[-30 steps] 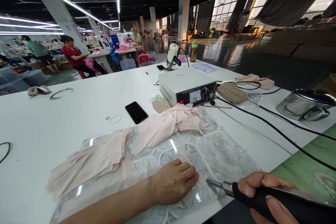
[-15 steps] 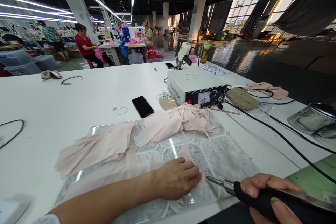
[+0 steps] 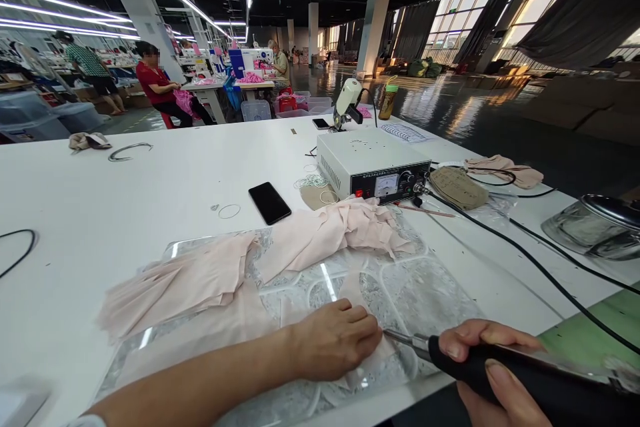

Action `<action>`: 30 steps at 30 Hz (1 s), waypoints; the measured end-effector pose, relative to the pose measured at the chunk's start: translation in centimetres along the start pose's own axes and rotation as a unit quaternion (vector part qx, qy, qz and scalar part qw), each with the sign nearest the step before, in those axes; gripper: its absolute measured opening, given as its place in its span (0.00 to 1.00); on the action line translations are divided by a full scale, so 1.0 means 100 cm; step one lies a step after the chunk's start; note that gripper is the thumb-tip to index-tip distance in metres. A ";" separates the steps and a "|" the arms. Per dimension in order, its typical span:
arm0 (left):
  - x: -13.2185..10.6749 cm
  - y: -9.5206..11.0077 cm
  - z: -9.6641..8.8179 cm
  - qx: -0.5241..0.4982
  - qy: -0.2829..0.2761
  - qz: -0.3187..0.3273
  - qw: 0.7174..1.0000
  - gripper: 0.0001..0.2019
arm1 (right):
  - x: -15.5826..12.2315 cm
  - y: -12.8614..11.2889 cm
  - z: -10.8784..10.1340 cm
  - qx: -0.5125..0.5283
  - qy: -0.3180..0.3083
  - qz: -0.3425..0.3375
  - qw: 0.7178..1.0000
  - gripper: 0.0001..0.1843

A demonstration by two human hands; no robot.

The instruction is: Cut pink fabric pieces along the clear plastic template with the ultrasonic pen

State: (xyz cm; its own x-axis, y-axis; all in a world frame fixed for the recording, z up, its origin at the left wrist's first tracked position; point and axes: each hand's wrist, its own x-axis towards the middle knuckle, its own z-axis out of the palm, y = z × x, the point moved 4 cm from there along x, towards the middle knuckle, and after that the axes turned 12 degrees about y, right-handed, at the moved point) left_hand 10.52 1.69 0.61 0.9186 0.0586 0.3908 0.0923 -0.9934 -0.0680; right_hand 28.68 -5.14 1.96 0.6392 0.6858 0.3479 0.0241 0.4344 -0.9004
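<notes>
My left hand rests on the board with its fingers curled down, closed on a thin pale pink fabric piece. Part of that fabric is hidden under my palm. In my right hand is a hand-held ultrasonic cutter with a black grip and a tapered metal tip. Its tip points left and reaches the fabric right beside my left fingertips; whether it touches them I cannot tell. Beneath lies a clear-topped, marble-patterned board. A stack of pink fabric pieces and a crumpled fabric pile lie along its far side.
Behind the board stands a control box with a dial. From it a black cable runs to the right. A phone, a glass pot and a bottle are on the white table. Several people work farther back.
My right hand has moved left with the cutter, bringing its tip from a short gap up to the fabric by my left fingers. My left hand has stayed in place.
</notes>
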 end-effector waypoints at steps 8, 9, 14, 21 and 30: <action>0.000 0.000 -0.003 0.005 0.000 0.002 1.000 0.11 | 0.000 -0.007 0.012 0.012 0.023 -0.045 0.999 0.08; -0.001 -0.001 -0.004 0.003 -0.001 0.001 1.000 0.11 | 0.000 -0.008 0.013 0.017 0.030 -0.043 0.998 0.07; -0.005 -0.002 -0.004 -0.007 0.005 -0.002 1.000 0.11 | -0.001 -0.015 0.015 0.029 0.029 -0.020 0.999 0.08; -0.007 -0.004 -0.005 -0.008 0.000 -0.019 1.000 0.11 | -0.003 -0.013 0.010 0.025 -0.008 -0.020 0.999 0.07; -0.009 -0.004 -0.004 -0.008 -0.003 -0.025 1.000 0.12 | 0.000 -0.014 0.012 0.034 0.018 -0.030 0.999 0.08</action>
State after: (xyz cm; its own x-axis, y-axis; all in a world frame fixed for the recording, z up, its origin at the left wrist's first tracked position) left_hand 9.48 2.02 0.67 0.9151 0.1091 0.3881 0.1324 -0.9906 -0.0337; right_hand 27.75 -5.03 3.58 0.6651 0.6365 0.3906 0.0119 0.5139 -0.8578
